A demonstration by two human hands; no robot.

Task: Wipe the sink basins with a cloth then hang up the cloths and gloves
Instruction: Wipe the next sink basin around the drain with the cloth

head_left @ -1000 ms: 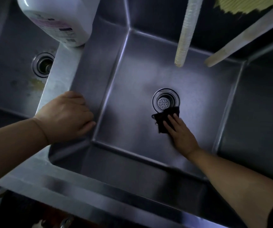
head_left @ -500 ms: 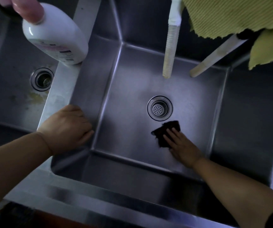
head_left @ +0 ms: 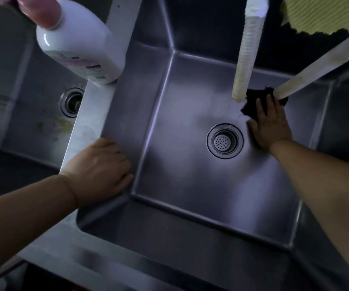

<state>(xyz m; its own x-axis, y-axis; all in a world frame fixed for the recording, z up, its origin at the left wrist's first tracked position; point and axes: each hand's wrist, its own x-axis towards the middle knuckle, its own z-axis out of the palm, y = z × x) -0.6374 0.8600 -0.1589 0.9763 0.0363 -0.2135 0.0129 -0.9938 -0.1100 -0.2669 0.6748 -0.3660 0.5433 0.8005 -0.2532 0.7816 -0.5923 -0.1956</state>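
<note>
Flat-fingered, the right hand (head_left: 269,128) presses a dark cloth (head_left: 255,105) onto the floor of the middle basin (head_left: 179,164), just behind the drain (head_left: 225,141) & below two hanging hoses (head_left: 246,59). Left hand (head_left: 100,171) rests on the divider rim, fingers lying over the edge, grasping nothing. White bottle (head_left: 79,49) stands on that divider; yellow cloth (head_left: 325,15) hangs top right. Judgement: cloth looks soft, light, prob. damp. It should bunch easily, so palm pressure suits wiping; pinch a corner or edge to lift it for hanging.
</note>
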